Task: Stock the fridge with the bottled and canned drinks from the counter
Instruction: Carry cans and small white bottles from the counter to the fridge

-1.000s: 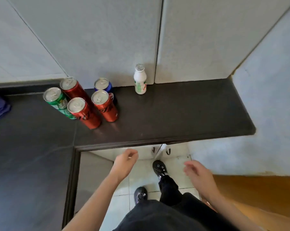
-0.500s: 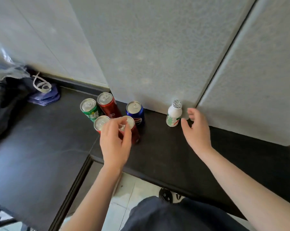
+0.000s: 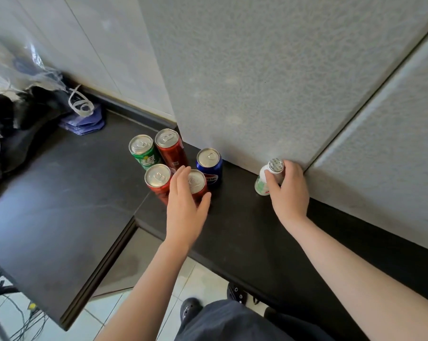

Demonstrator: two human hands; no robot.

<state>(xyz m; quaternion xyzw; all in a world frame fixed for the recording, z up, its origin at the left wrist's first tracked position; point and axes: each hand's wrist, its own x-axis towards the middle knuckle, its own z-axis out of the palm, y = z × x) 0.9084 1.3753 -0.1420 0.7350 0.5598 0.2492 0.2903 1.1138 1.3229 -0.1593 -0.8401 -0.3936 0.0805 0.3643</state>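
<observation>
Nearest: dark trousers (image 3: pixel 232 321) and black shoes (image 3: pixel 190 309) over a pale tile floor (image 3: pixel 203 274). Both bare forearms reach up and across the edge of the black counter (image 3: pixel 72 205).

Left hand (image 3: pixel 186 205): fingers on one side and thumb on the other, curled round the near-right red can (image 3: pixel 196 183), which stands upright on the counter. Reads as a grip on the can body.

Right hand (image 3: pixel 288 190): wrapped round the white bottle (image 3: pixel 262 184), thumb across the front, fingers behind. The bottle has a silver cap and a green label, and its base is on the counter, close to the wall.

Other cans are all upright and clustered just beside the left hand:
- near-left red can (image 3: pixel 157 177), touching or almost touching the gripped one
- blue can (image 3: pixel 209 163), just behind the gripped can
- green can (image 3: pixel 144 152), back left
- tall red can (image 3: pixel 171 148), back, beside the green one, near the wall corner

Behind: grey textured wall panels (image 3: pixel 257 82). Far left on the counter: black bag (image 3: pixel 16 112), folded blue cloth (image 3: pixel 85 124), clear plastic (image 3: pixel 16 65).
</observation>
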